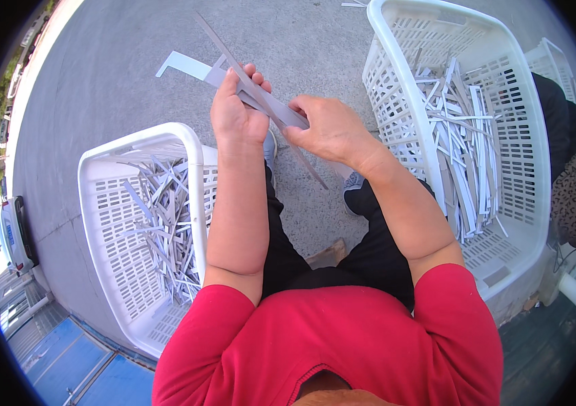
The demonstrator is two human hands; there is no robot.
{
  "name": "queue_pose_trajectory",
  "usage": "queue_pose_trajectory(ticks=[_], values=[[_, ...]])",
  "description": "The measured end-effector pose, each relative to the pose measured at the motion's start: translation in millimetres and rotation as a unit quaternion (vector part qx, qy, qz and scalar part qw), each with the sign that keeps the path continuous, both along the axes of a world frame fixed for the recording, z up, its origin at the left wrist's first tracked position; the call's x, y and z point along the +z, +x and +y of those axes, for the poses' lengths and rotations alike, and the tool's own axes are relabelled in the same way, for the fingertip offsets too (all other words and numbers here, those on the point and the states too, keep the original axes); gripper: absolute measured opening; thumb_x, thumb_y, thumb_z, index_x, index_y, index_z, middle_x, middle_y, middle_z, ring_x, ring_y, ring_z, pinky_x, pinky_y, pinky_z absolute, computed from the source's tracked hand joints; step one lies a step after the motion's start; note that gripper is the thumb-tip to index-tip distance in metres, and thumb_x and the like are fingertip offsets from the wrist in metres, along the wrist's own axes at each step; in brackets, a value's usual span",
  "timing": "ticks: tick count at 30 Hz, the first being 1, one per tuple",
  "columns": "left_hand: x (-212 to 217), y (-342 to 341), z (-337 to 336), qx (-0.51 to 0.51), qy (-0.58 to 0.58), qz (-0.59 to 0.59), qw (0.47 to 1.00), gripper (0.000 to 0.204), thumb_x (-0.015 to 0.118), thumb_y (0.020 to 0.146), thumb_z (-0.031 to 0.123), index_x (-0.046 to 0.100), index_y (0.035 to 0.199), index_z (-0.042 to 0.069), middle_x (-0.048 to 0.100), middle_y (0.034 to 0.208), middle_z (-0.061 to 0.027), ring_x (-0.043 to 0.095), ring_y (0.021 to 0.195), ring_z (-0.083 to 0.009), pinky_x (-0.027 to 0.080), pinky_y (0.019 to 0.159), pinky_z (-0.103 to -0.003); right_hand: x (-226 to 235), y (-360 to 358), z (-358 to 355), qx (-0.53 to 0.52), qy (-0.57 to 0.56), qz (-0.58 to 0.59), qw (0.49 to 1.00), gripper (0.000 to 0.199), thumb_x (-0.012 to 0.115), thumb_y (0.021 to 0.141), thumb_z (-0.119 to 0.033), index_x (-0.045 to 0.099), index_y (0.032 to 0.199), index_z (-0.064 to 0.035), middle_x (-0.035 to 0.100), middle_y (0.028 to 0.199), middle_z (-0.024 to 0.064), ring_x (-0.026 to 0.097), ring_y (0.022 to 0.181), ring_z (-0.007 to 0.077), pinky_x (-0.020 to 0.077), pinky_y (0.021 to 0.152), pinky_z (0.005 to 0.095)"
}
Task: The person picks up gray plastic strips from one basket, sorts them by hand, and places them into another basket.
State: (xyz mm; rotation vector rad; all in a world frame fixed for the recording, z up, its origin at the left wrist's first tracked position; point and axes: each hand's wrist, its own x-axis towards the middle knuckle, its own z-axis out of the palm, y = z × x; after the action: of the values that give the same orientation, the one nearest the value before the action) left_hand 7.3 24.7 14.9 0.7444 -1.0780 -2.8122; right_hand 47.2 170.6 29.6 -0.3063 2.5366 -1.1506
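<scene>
In front of my knees, my left hand is closed, palm up, around a few thin flat strips. One is a long, narrow grey strip that slants across the others. Another, a white strip with a bent end, sticks out to the left. My right hand pinches the same strips farther down, thumb and fingers pressed on them. The long strip's lower tip points down between my legs. Whether the strips are card, plastic or metal, I cannot tell.
A white slotted plastic basket with many loose strips stands at my left. At my right is a larger white basket, also holding strips. Beyond it, a person in dark clothing is partly visible. Grey concrete lies ahead.
</scene>
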Motion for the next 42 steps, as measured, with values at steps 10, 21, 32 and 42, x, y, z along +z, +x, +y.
queue_pose_trajectory(ticks=[10, 21, 32, 42], values=[[2, 2, -5, 0.007, 0.010, 0.002, 1.000, 0.017, 0.038, 0.094, 0.017, 0.045, 0.100, 0.002, 0.054, 0.089, -0.0084, 0.051, 0.076, -0.0182, 0.044, 0.069, -0.034, -16, -1, -5, -0.013, -0.110, -0.041, 0.993, 0.035, 0.061, 0.074, -0.022, 0.058, 0.099, 0.0023, 0.063, 0.081, 0.0136, 0.061, 0.072, 0.0210, 0.0461, 0.067, 0.0303], [10, 6, -17, 0.012, -0.075, 0.026, 0.997, 0.019, 0.043, 0.091, 0.014, 0.046, 0.104, 0.000, 0.055, 0.089, -0.0097, 0.051, 0.069, -0.0170, 0.043, 0.063, -0.033, -40, -30, 12, -0.109, -0.075, -0.005, 0.991, 0.039, 0.058, 0.078, -0.034, 0.061, 0.098, -0.0001, 0.064, 0.093, 0.0151, 0.061, 0.086, 0.0271, 0.0471, 0.076, 0.0357], [16, 10, -21, -0.038, -0.083, 0.019, 0.996, 0.022, 0.046, 0.090, 0.012, 0.046, 0.106, -0.002, 0.054, 0.089, -0.0099, 0.050, 0.070, -0.0163, 0.042, 0.063, -0.031, -244, -38, 9, 0.121, 0.338, -0.160, 0.920, 0.029, 0.051, 0.080, -0.011, 0.057, 0.108, -0.0079, 0.057, 0.110, 0.0181, 0.055, 0.103, 0.0326, 0.0457, 0.085, 0.0414], [5, 21, -44, -0.006, -0.037, -0.022, 0.999, 0.019, 0.048, 0.088, 0.014, 0.048, 0.100, -0.001, 0.054, 0.086, -0.0094, 0.050, 0.069, -0.0158, 0.043, 0.061, -0.030, -344, 0, -37, 0.053, 0.328, -0.251, 0.909, 0.036, 0.052, 0.082, -0.011, 0.050, 0.118, -0.0102, 0.045, 0.123, 0.0113, 0.044, 0.117, 0.0286, 0.0407, 0.093, 0.0398]])
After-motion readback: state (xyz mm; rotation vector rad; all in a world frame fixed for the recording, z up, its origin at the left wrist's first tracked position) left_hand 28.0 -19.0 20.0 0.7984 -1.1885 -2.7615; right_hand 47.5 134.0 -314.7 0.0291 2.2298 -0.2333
